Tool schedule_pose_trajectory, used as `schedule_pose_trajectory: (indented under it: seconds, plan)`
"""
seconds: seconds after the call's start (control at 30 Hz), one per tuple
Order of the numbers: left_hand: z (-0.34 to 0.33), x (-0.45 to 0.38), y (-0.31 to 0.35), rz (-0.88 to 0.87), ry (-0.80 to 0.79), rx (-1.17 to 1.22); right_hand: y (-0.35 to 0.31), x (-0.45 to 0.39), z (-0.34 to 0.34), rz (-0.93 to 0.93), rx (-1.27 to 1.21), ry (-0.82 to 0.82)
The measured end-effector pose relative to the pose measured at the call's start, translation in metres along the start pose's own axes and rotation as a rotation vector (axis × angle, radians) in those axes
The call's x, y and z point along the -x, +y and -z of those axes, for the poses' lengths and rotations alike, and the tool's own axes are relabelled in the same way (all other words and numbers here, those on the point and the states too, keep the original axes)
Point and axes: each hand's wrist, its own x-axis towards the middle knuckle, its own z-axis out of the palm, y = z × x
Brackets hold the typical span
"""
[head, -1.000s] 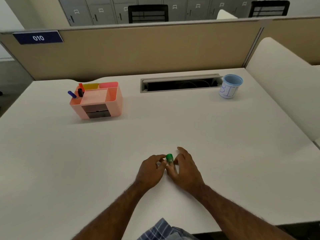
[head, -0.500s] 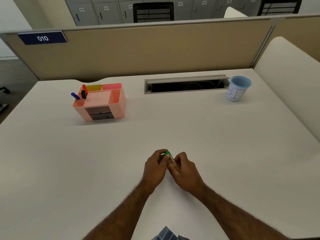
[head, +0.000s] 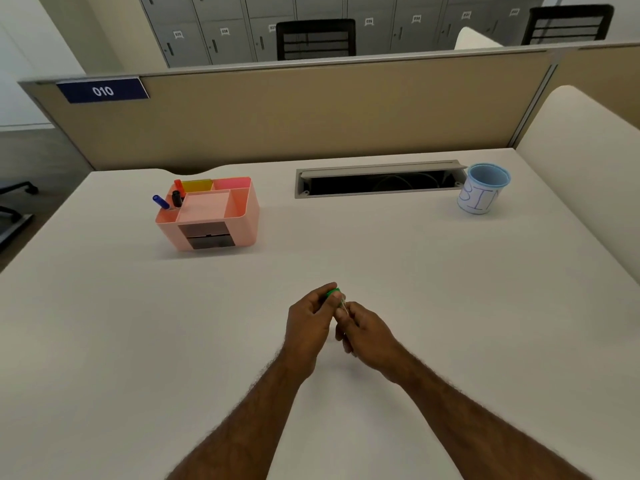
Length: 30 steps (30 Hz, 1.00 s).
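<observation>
A small clear marker with a green cap (head: 336,294) is held between both hands over the middle of the white desk (head: 450,289). My left hand (head: 310,320) pinches the green cap end with thumb and fingers. My right hand (head: 367,332) grips the clear body just below the cap. Most of the marker is hidden by the fingers.
A pink desk organiser (head: 211,214) with blue, black and red markers stands at the back left. An open cable slot (head: 379,180) lies at the back centre. A blue-rimmed cup (head: 482,188) with writing stands back right. A beige partition closes the far edge.
The marker has tilted from upright on the desk to slanted in both hands. My left hand has closed over the green cap and my right hand's fingers have curled round the body.
</observation>
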Motion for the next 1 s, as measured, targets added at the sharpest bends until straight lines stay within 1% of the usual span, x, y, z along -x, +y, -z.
schedule_pose_trajectory:
  seconds: [0.2,0.37,0.5,0.57,0.73,0.87,1.0]
  plan:
    - [-0.001,0.001,0.01,-0.013,0.068,0.064,-0.009,0.001,-0.009,0.012,-0.082,0.058]
    - [-0.003,0.002,0.01,0.025,0.066,0.151,-0.01,0.004,-0.013,0.0,-0.063,0.1]
    - [-0.006,-0.001,0.006,-0.041,0.095,0.062,-0.008,0.008,-0.014,0.007,-0.029,0.145]
    - [-0.009,-0.002,0.007,-0.06,0.095,0.053,-0.008,0.01,-0.013,0.013,-0.039,0.163]
    - [-0.009,-0.011,0.015,-0.046,0.113,0.197,-0.001,0.014,-0.008,0.001,-0.086,0.134]
    - [-0.009,-0.023,0.02,-0.077,0.133,0.114,0.004,0.011,0.004,-0.012,-0.189,0.159]
    - [-0.009,-0.03,0.011,-0.068,0.09,-0.071,-0.002,-0.003,0.028,0.013,-0.281,0.251]
